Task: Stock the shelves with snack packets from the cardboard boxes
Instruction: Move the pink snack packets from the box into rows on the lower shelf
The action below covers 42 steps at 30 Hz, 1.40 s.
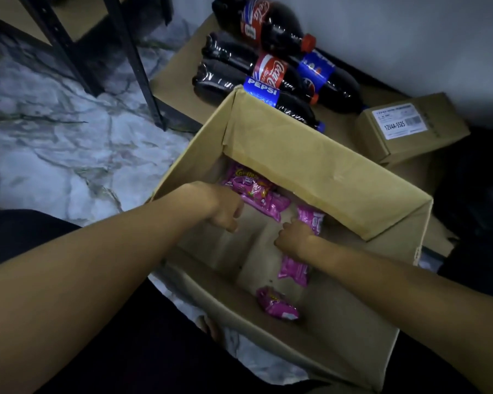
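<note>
An open cardboard box [319,166] stands on the floor in front of me with several pink snack packets inside. Both my arms reach down into it. My left hand [225,213] has its fingers curled round a bunch of pink packets [256,194] at the box's far left corner. My right hand [295,237] grips another pink packet [312,220] near the middle. A further pink packet [293,270] lies under my right wrist, and one more [278,305] lies loose on the box bottom nearer me.
Several cola bottles [271,66] lie on flattened cardboard behind the box. A small closed carton with a label [410,126] sits at the right by the wall. Black shelf legs [137,61] stand on the marble floor at the upper left. My dark-clothed knee [26,237] is at the left.
</note>
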Motion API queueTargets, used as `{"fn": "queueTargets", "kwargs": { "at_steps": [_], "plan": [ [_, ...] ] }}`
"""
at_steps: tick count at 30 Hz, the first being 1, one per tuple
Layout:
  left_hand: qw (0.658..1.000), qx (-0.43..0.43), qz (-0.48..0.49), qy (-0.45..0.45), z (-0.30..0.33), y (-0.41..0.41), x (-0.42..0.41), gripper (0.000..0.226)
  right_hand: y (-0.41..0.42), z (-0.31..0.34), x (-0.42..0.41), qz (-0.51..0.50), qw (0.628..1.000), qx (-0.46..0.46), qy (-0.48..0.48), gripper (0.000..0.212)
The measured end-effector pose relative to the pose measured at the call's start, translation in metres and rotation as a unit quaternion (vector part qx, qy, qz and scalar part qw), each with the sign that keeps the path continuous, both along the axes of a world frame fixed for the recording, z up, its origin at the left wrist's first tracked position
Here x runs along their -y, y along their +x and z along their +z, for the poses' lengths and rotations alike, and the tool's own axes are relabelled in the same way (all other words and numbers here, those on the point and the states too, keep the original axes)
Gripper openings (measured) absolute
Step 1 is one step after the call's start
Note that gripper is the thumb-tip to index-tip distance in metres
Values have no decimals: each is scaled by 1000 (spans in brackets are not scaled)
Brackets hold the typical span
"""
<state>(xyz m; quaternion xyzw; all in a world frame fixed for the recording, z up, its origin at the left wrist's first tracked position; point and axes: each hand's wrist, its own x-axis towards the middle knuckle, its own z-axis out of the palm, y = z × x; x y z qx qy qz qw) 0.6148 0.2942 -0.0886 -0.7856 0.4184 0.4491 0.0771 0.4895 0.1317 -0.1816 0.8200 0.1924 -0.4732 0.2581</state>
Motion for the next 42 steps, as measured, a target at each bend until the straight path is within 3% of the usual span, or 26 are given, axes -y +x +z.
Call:
{"fn": "queueTargets", "kwargs": {
  "at_steps": [8,16,21,24,29,31,34,42],
  "plan": [
    [999,-20,-30,27,-7,-5,2,53,5,21,-1,-34,999,20,9,26],
    [988,-87,-116,53,-19,-46,34,56,0,79,3,-186,978,65,72,29],
    [974,-155,-146,79,-44,-84,49,55,-10,107,20,-266,958,36,100,32],
    [963,-197,-166,78,-62,-108,58,51,-14,107,20,-294,951,17,96,14],
    [966,-203,-156,34,-80,-128,69,45,-17,107,22,-312,945,-16,93,25],
    [969,-198,-148,25,-83,-132,70,39,-18,108,22,-322,941,-17,101,20],
    [973,-184,-137,14,-88,-136,67,33,-20,105,24,-333,936,-12,114,31],
    [981,-164,-92,38,-73,-116,59,22,-19,127,28,-354,925,16,135,34]
  ]
}}
